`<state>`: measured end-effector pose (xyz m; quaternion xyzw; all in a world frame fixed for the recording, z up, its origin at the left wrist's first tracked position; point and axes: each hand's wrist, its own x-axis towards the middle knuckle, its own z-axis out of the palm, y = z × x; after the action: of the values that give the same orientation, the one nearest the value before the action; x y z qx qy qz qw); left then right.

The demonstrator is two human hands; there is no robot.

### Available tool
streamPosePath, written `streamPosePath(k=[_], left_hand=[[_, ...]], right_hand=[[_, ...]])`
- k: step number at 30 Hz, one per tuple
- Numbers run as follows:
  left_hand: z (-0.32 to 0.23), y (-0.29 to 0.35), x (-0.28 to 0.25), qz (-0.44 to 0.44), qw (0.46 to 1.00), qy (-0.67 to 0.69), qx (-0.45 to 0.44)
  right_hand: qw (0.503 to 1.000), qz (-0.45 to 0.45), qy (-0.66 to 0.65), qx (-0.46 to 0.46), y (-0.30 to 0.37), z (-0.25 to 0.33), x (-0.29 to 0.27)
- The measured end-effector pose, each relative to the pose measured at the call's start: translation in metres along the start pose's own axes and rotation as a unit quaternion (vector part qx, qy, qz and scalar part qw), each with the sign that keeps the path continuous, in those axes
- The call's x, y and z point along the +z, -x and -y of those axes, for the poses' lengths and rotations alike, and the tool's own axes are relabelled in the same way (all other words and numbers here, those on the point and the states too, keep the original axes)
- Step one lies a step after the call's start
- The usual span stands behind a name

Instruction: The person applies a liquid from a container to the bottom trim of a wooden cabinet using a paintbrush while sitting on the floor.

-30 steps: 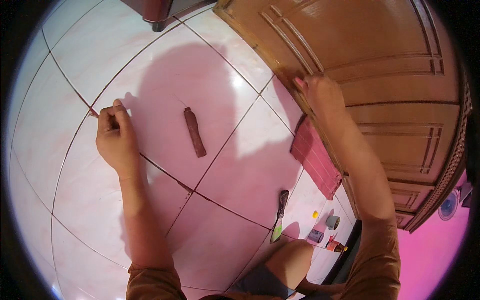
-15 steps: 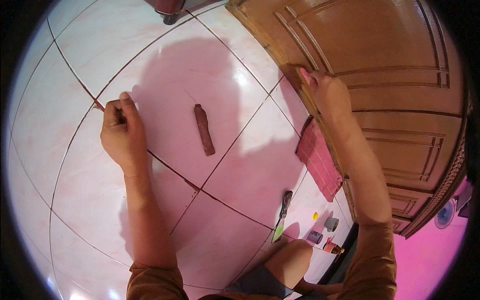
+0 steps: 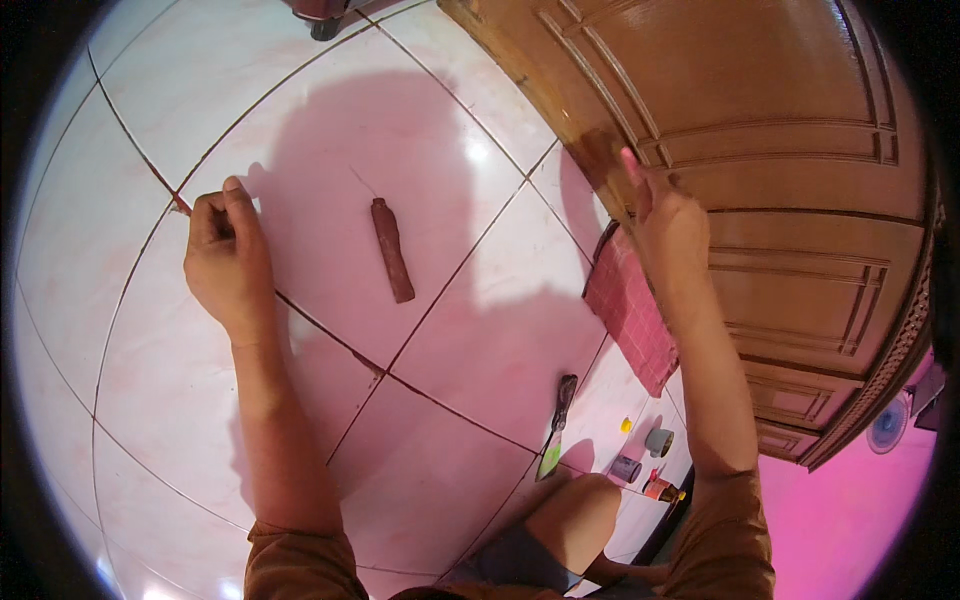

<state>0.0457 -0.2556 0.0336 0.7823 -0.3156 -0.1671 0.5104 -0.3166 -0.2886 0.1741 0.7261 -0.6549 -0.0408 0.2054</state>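
Note:
My left hand [image 3: 228, 250] is raised over the tiled floor, fingers curled and thumb resting on top; its palm side is hidden. At the lower edge of the brown wooden cabinet [image 3: 790, 90] is my right hand [image 3: 668, 215], most fingers curled. A pink tip [image 3: 630, 162] sticks out from it, and I cannot tell whether this is a lit fingertip or a small held piece. Beside that hand, the cabinet's bottom board shows a darker patch [image 3: 600, 150]. Between my hands a reddish-brown stick-like thing [image 3: 392, 250] with a narrow neck and a thin wire-like end lies on the tiles.
A red checked cloth [image 3: 635, 310] lies along the cabinet base. Near my bent knee [image 3: 580, 510] are a scraper [image 3: 558, 425] with a black handle, a grey cup [image 3: 658, 442], a small jar [image 3: 626, 469], a yellow cap [image 3: 626, 425] and a small bottle [image 3: 662, 489].
My right hand has drawn back slightly from the board's edge, and the pink tip now points up. The left hand keeps its curled shape; the whole view has shifted a little.

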Motion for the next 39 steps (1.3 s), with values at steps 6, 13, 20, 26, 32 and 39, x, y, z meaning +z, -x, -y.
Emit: streamPosePath(k=[6,13,20,26,32,39], left_hand=[[-0.007,0.003,0.003,0.001,0.999,0.032,-0.002],[0.0,0.001,0.003,0.006,0.999,0.043,-0.003],[-0.003,0.001,0.003,0.0,0.999,0.045,-0.006],[-0.005,0.001,0.001,0.002,1.0,0.015,-0.004],[-0.004,0.002,0.006,-0.003,0.999,0.051,0.004],[-0.003,0.001,0.001,0.001,1.0,0.029,-0.002]], right_hand=[[0.997,0.069,0.007,0.034,0.003,0.002,-0.01],[0.987,-0.005,-0.148,0.057,-0.01,0.024,0.018],[0.977,0.002,-0.21,0.03,-0.038,0.053,0.036],[0.959,0.026,-0.277,0.059,-0.072,0.09,0.037],[0.971,0.053,-0.224,0.064,-0.096,0.108,0.06],[0.98,0.059,-0.162,0.097,-0.026,0.065,0.056]])
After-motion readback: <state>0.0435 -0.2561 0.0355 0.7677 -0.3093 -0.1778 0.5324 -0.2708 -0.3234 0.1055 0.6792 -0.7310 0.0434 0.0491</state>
